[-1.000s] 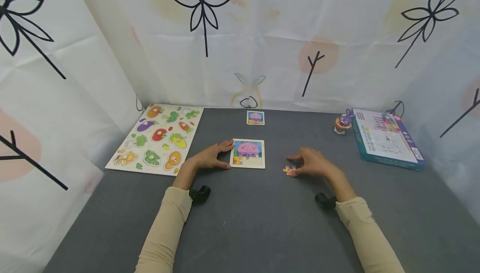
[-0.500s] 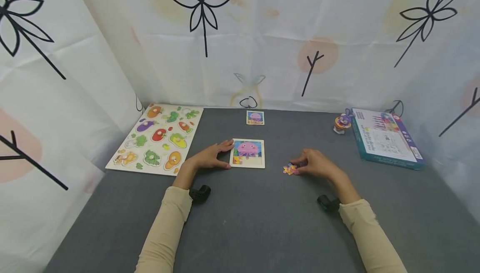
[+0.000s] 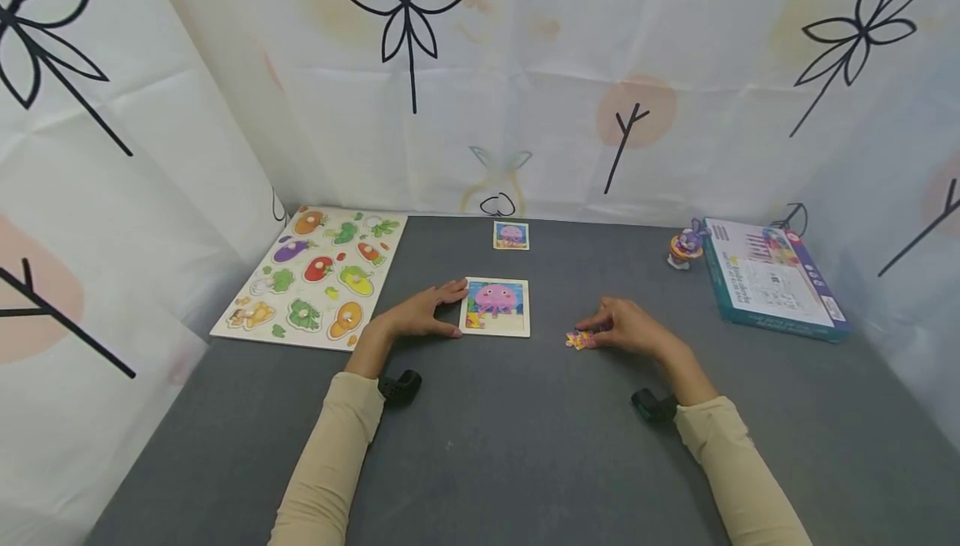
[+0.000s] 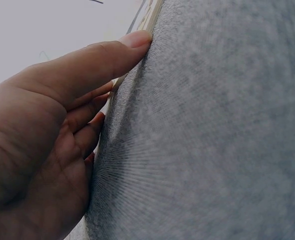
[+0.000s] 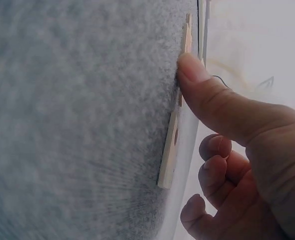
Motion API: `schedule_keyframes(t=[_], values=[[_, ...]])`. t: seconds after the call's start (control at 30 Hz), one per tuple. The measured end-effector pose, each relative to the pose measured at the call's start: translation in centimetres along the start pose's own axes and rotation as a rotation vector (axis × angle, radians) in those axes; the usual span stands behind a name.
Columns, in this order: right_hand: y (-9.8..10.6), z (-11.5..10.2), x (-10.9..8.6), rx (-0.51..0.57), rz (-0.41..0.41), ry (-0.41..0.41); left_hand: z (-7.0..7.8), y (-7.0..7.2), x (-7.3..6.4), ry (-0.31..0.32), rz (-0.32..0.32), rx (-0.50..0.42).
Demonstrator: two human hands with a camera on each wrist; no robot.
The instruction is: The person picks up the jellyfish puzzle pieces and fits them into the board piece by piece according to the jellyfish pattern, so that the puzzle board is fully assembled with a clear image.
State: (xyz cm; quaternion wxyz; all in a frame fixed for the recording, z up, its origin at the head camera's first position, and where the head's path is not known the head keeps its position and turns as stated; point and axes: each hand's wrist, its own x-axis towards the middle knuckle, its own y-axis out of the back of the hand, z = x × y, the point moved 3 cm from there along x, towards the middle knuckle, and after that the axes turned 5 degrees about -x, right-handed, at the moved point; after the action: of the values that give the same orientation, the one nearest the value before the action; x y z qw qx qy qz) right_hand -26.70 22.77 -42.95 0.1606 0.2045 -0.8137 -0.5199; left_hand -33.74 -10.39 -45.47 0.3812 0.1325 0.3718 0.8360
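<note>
A shallow puzzle tray (image 3: 512,324) with a pink octopus picture lies mid-table; its lower part shows bare pale board. My left hand (image 3: 424,313) rests at its left side, index finger by the upper corner and thumb by the lower one. In the left wrist view the thumb (image 4: 136,39) lies straight along the tray's edge. To the right of the tray, my right hand (image 3: 626,327) pinches at small, colourful jigsaw pieces (image 3: 576,340) on the table. The right wrist view shows the thumb on one piece and another wooden piece (image 5: 168,150) beside it. Their exact number is hidden.
A small octopus picture card (image 3: 511,236) lies behind the tray. On the left is a vegetable puzzle board (image 3: 307,279). A purple-and-orange figurine (image 3: 685,247) stands by a teal-edged box (image 3: 776,279) at the right. Patterned white cloth (image 3: 525,129) closes off the back and sides.
My right index finger has drawn in towards the thumb over the jigsaw pieces, which have shifted and turned slightly. My left hand and the tray have stayed put.
</note>
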Motion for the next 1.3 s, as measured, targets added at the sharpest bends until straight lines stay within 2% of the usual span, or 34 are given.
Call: schedule_keyframes(t=[0.57,0.7,0.83,1.03,1.3], values=[[-0.3,-0.4,0.7,-0.004,0.039,0.072,0.0,0.2,0.1,0.002,-0.004,-0.014],[-0.4,-0.9,1.3,-0.025,0.043,0.053,0.1,0.2,0.0,-0.003,-0.005,-0.017],[-0.5,-2.0,2.4,-0.032,0.084,0.015,0.2,0.1,-0.2,-0.01,-0.007,-0.015],[-1.2,-4.5,5.0,-0.097,0.168,0.036,0.1,0.0,-0.3,-0.004,-0.006,-0.022],[-3.0,-7.2,8.1,-0.097,0.15,0.031,0.2,0.1,-0.2,0.002,-0.006,-0.02]])
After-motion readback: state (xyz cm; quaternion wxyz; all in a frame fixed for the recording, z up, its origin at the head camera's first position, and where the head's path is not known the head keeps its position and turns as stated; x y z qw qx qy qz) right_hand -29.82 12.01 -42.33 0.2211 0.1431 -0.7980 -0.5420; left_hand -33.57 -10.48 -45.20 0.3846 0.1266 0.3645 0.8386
